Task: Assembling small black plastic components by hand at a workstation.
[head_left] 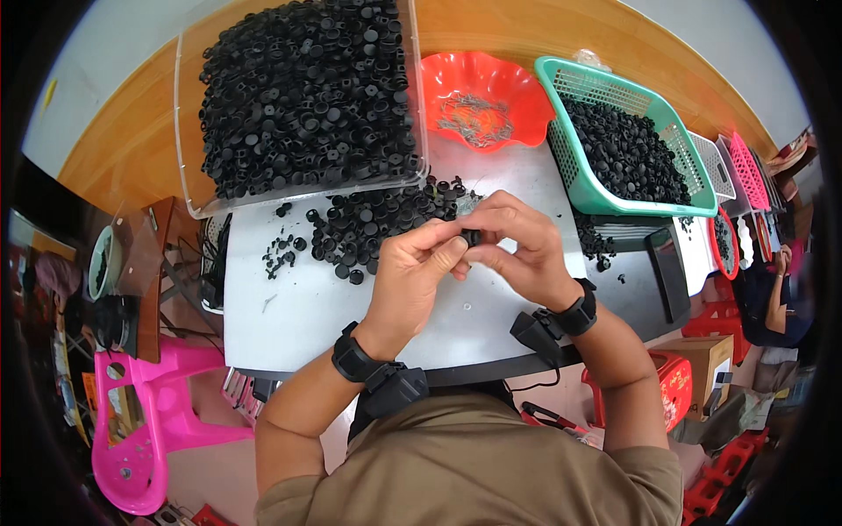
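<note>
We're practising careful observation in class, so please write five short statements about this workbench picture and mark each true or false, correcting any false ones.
1. The left hand and right hand meet at a small black part. True.
2. The green basket stands to the right of the red bowl. True.
3. The red bowl is filled with round black caps. False: it holds thin grey pieces.
4. The clear bin holds only a handful of pieces. False: the clear bin holds a large heap of black pieces.
5. Both wrists are bare. False: each wears a black band.
</note>
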A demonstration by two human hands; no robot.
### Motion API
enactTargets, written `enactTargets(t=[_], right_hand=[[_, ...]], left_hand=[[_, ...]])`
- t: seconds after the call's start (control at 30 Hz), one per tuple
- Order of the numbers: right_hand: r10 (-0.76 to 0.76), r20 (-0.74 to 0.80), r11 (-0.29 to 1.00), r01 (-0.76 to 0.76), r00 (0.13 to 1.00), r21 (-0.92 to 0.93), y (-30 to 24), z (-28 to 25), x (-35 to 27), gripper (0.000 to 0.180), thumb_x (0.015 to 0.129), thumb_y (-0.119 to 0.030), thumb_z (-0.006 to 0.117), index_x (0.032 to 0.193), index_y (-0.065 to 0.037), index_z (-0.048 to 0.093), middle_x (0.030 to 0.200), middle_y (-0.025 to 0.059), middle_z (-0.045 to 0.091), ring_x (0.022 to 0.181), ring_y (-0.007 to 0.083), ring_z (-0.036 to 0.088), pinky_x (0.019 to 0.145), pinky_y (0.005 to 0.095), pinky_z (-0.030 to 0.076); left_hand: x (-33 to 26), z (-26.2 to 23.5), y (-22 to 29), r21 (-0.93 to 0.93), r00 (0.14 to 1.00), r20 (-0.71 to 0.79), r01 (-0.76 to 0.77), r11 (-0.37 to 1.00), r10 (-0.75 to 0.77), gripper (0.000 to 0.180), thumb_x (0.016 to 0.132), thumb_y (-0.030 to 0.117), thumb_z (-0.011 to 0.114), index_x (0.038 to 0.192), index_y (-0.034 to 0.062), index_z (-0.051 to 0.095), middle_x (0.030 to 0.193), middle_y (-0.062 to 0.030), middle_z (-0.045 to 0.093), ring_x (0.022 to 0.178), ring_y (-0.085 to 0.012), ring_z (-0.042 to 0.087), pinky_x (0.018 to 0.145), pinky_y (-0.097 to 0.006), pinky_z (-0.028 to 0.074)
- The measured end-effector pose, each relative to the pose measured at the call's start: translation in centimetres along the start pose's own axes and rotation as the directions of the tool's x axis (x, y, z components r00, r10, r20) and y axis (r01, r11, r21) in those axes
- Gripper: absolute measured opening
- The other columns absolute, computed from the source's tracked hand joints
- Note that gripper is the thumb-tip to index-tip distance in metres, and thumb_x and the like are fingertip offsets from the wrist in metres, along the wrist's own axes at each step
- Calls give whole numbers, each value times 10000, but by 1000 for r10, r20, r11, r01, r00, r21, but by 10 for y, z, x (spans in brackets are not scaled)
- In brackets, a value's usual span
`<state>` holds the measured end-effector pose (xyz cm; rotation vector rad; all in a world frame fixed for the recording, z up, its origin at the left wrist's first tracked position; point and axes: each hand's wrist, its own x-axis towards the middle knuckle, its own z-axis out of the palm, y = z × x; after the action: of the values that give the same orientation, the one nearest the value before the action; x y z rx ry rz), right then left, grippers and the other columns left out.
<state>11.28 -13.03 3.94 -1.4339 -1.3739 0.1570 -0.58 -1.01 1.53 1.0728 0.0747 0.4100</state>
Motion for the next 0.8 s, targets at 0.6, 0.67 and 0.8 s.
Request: enactTargets(t=[0.6,0.67,0.8], right_hand=[[207,-89,802,-221,974,-555,-9,-71,-6,114,739,62,591,837,4,595,774,121,577,660,232,574,632,315,463],[109,272,870,41,956,-492,2,-37,-1,82,720,35,578,785,-12,598,783,153,554,685,324,570,635,388,461],[182,346,737,105,921,-667,25,-7,-1,23,738,-41,582,758,-29,585,767,135,551,688,324,583,629,405,475]], left_hand=[[-97,-92,57,601,891,-441,202,774,110,146,828,14,605,959,-43,635,769,-16,571,623,-49,495,544,-181,407],[-99,-96,54,655,895,-425,202,728,134,137,817,-4,611,945,-46,636,767,-3,552,626,-44,490,554,-182,411],[-99,-99,55,713,898,-395,166,681,195,128,793,-25,625,917,-54,636,780,-13,533,638,-51,490,577,-177,410]])
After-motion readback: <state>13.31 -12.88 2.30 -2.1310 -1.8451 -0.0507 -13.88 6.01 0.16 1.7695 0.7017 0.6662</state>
